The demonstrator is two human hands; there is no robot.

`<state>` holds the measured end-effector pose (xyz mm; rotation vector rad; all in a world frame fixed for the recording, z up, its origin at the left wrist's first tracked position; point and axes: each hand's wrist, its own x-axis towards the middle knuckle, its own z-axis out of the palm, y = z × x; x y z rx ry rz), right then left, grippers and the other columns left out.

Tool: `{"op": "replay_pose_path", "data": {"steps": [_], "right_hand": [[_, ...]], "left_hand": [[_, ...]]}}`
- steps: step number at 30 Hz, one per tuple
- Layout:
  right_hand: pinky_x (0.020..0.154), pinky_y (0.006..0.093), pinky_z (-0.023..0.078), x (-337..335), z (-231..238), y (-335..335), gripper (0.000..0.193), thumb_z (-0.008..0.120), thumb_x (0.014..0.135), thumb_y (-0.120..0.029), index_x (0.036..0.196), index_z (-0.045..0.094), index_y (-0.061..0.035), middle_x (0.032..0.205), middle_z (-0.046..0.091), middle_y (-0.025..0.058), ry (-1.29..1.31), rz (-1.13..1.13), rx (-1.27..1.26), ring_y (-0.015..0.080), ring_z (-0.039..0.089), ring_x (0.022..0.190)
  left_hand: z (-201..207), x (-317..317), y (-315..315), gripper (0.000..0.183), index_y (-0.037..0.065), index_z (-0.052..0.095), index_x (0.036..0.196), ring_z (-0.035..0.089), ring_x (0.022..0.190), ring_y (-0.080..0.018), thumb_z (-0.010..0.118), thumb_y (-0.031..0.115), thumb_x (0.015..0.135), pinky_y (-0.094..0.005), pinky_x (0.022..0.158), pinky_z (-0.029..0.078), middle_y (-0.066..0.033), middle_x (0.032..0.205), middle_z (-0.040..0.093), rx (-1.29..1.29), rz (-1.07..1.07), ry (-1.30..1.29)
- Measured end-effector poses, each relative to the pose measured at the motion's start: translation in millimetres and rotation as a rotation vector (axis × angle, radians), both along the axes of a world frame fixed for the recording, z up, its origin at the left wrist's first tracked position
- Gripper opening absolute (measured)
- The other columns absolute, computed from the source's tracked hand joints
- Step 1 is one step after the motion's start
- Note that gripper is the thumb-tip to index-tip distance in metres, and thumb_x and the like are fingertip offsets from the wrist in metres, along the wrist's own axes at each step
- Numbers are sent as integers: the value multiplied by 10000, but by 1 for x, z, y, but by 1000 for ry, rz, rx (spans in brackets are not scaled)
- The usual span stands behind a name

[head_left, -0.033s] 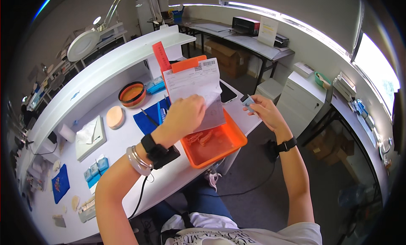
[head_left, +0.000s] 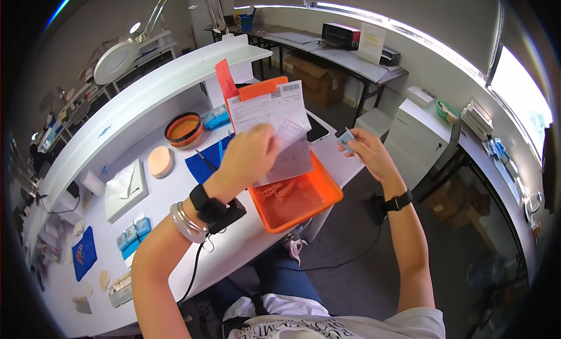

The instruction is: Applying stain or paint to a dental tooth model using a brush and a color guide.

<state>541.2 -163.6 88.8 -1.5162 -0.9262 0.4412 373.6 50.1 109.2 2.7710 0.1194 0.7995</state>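
Observation:
Blurred by motion, my left hand [head_left: 248, 155] is curled closed in front of a printed paper sheet [head_left: 263, 111]; what its fingers hold is hidden. An orange clip [head_left: 263, 88] with a red strip [head_left: 224, 79] is at the sheet's top. By the fingertips, a pinkish outlined rectangle [head_left: 294, 130] shows against the paper; I cannot tell whether it is a mark or a clear packet. On the right, my right hand [head_left: 366, 150] pinches a small pale-blue block with a dark end [head_left: 346, 137]. Below the sheet sits an orange tray [head_left: 298, 213] with orange lattice-like pieces inside.
A dark phone [head_left: 316, 130] lies right of the sheet. On the white table [head_left: 228, 254] are a round bowl [head_left: 183, 130], a pinkish round block [head_left: 160, 162], a blue cloth [head_left: 197, 166], a white pad [head_left: 130, 193] and small blue boxes [head_left: 133, 234]. A white cabinet [head_left: 412, 143] stands to the right.
My left hand has shifted slightly, and the sheet's raised edge by its fingers is gone, with the pinkish rectangle showing there. My right hand has turned the pale-blue block a little.

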Motion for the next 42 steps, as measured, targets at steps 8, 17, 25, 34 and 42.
{"op": "replay_pose_path", "data": {"steps": [8, 17, 25, 34, 42], "right_hand": [[863, 373, 412, -62, 53, 59, 280, 516, 796, -144, 1010, 467, 29, 1057, 532, 186, -858, 241, -34, 302, 526, 984], [962, 410, 330, -43, 30, 126, 333, 539, 700, -105, 993, 472, 39, 1205, 440, 218, -1393, 241, 119, 331, 400, 1158], [928, 402, 358, -45, 34, 125, 333, 529, 761, -142, 1043, 471, 25, 1144, 496, 213, -1109, 260, -20, 337, 449, 1106], [668, 336, 456, -46, 51, 137, 268, 570, 779, -156, 994, 484, -21, 891, 581, 141, -767, -16, 59, 285, 580, 749], [721, 375, 436, -46, 45, 146, 232, 574, 748, -156, 912, 490, -14, 851, 558, 146, -937, -74, 58, 314, 542, 816]], "left_hand": [[-9, -19, 65, 173, -32, 437, 809, 473, 705, -289, 486, 127, 859, -362, 630, 376, -168, 766, 470, -261, 245, -410], [2, -14, 92, 508, -48, 364, 1104, 553, 881, -218, 626, 266, 803, -295, 770, 451, -154, 952, 549, -516, -8, -486], [54, 15, 103, 447, -33, 542, 1005, 588, 757, -226, 681, 289, 727, -336, 743, 445, -149, 837, 623, -502, -58, 124], [43, 17, 106, 321, 3, 576, 976, 559, 741, -146, 620, 270, 804, -289, 716, 439, -82, 847, 626, -426, -201, 35], [44, 17, 103, 320, -26, 567, 964, 570, 693, -219, 612, 247, 803, -319, 681, 450, -149, 816, 627, -337, -231, -36]]}}
